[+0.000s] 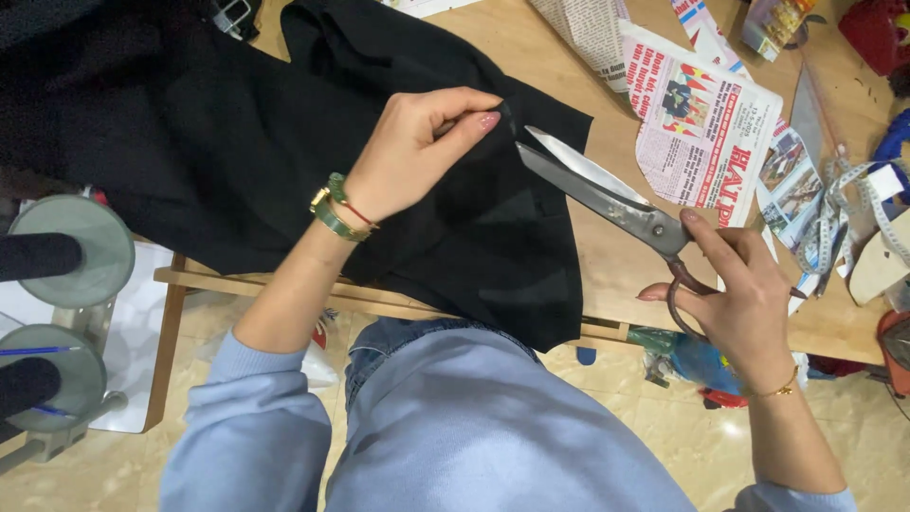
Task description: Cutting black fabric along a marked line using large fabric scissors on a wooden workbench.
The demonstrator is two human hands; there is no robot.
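Black fabric [237, 142] lies spread across the wooden tabletop [616, 275], its near edge hanging over the front. The left hand [412, 152] pinches the cloth's right edge, grip closed on it between thumb and fingers. The right hand [744, 303] has its grip closed around the handles of the tailor's shears [607, 199], whose blades stand parted at that pinched edge. A clean cut seems to call for keeping the cloth taut and the lower blade flat. Cut newspaper pattern pieces [701, 123] and a measuring tape [834, 209] lie to the right.
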